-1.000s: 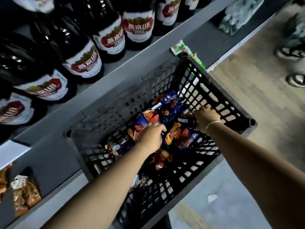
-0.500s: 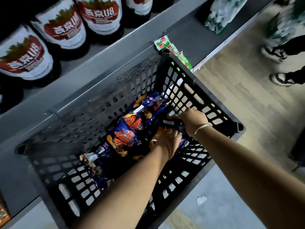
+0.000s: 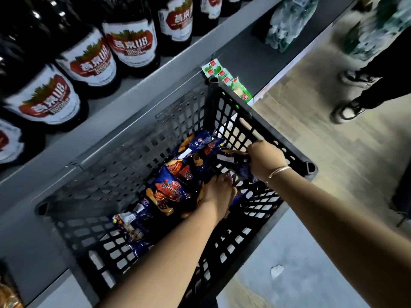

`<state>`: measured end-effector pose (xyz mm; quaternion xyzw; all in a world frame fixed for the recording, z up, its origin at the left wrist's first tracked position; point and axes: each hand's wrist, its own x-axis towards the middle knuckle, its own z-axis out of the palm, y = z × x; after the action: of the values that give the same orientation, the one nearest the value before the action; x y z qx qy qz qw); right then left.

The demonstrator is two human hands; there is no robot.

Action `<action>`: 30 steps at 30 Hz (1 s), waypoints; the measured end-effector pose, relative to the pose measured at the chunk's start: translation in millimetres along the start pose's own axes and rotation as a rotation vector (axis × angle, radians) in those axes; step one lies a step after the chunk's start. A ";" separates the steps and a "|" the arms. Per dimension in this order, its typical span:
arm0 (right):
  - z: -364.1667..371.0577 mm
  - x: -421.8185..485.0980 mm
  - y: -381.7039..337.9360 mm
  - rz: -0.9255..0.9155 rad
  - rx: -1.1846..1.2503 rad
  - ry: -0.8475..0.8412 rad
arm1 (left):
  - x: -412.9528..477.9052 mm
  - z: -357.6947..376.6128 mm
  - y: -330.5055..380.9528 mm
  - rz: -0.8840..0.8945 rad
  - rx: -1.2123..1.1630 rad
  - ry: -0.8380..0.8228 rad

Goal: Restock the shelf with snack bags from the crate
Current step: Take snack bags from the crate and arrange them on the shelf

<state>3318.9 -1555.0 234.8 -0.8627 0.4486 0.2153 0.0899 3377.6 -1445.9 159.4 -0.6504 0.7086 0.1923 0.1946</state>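
The fingers of the left hand (image 3: 219, 194) were buried among the snack bags (image 3: 171, 187) in the crate (image 3: 264, 134), so whether they held one could not be told, and the right hand (image 3: 265, 160) covered part of the dark bag (image 3: 233, 158) it gripped against the crate's right wall. The bottles (image 3: 131, 41) on the shelf above the crate were blurred and cut off by the top and left edges, their small print unreadable. Right of the crate, a person's shoes (image 3: 348, 110) and the wrapped pack (image 3: 289, 21) were smeared, and the orange packets (image 3: 9, 294) below its left corner were cropped by the frame.
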 end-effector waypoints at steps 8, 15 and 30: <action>-40.1 -36.8 1.3 0.001 0.245 0.199 | -58.8 -22.0 -28.9 -0.233 -0.450 0.165; -111.9 -95.1 -2.4 -0.042 0.490 0.383 | -140.3 -65.4 -58.0 -0.485 -0.682 0.397; -315.4 -264.3 -57.4 -0.280 1.266 0.107 | -352.0 -187.4 -82.3 -0.487 -0.804 0.833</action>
<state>3323.8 -1437.1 633.2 -0.7028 0.3758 -0.1477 0.5857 3482.3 -1252.9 502.3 -0.8360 0.4287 0.1243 -0.3192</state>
